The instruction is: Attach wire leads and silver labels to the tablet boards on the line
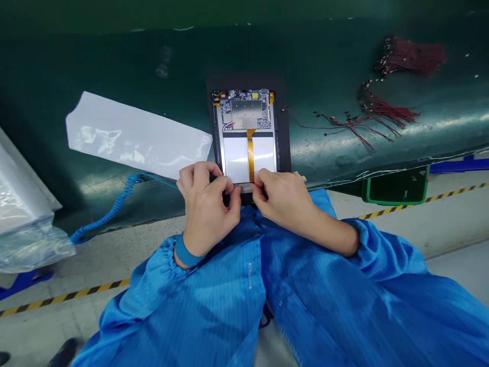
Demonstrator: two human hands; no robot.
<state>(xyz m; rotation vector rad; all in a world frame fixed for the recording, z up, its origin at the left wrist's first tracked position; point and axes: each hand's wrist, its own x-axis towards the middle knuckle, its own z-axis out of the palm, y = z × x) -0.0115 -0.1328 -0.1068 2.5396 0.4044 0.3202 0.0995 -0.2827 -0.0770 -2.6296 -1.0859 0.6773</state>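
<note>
Two hands in close: left hand and right hand look curled, fingertips pinching opposite ends of a pale strip at the opened tablet's near edge. Tablet's on the worktop, long axis running away from the person, mostly beyond the hands, both about equally near.

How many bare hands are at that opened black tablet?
2: the left hand at the opened black tablet's bottom-left edge, the right hand at its bottom-right edge. No others show.
</note>
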